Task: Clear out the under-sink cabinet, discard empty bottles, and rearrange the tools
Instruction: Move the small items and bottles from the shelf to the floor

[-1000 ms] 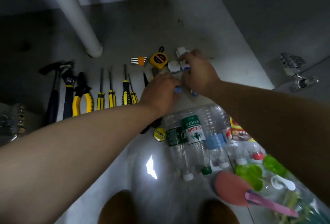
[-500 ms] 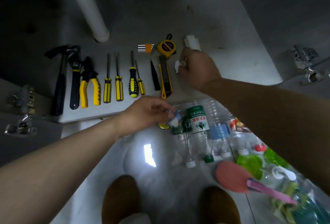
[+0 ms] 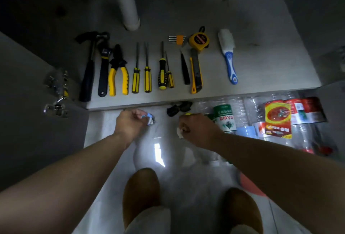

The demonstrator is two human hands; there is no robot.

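Note:
My left hand [image 3: 130, 123] holds a small blue and white object [image 3: 149, 119] over the floor, just in front of the cabinet edge. My right hand [image 3: 196, 129] grips a small white object [image 3: 179, 132] beside the empty bottles [image 3: 226, 120]. On the cabinet floor [image 3: 261, 66] lies a row of tools: hammer [image 3: 88, 69], wrench [image 3: 103, 66], yellow pliers [image 3: 118, 71], several screwdrivers [image 3: 147, 73], a utility knife [image 3: 196, 73], a tape measure [image 3: 198, 40] and a blue and white brush [image 3: 228, 54].
A white drain pipe [image 3: 127, 0] stands at the cabinet's back. Food packets [image 3: 278, 120] lie over the bottles at right. Door hinges [image 3: 56, 92] stick out at left. A black item [image 3: 178, 108] sits under the cabinet edge. My shoes [image 3: 141, 196] are below.
Both hands have pulled back out of the cabinet to the floor in front, each carrying a small object. The brush now lies uncovered at the row's right end.

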